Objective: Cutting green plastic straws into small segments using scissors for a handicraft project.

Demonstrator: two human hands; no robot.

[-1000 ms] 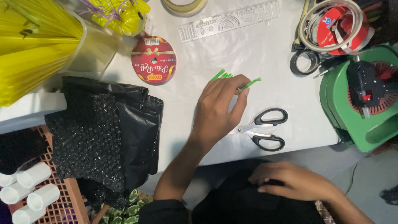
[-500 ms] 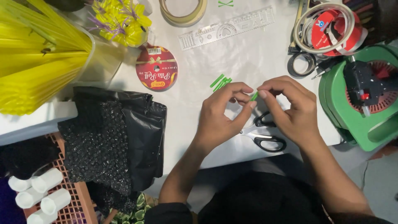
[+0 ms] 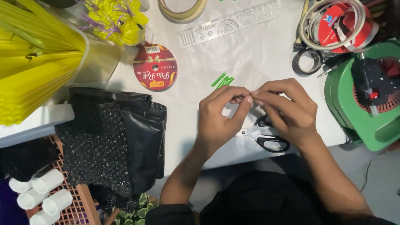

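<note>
My left hand [image 3: 218,118] and my right hand [image 3: 287,110] meet fingertip to fingertip above the white table [image 3: 250,54]. Both pinch at the same spot. The small green piece seen between them half a second ago is now hidden by the fingers. Several short green straw pieces [image 3: 222,80] lie on the table just beyond my left fingers. Black-handled scissors [image 3: 271,139] lie on the table under my right hand, partly covered.
A red ribbon spool [image 3: 155,72], a clear ruler [image 3: 229,23] and a tape roll [image 3: 182,8] lie farther back. Yellow straws [image 3: 33,62] fill a container at left, above a black bubble-wrap bag [image 3: 112,137]. A green machine [image 3: 371,96] stands at right.
My right hand came up from my lap and joined my left hand at a green piece. The fingertips have since closed over it, hiding it.
</note>
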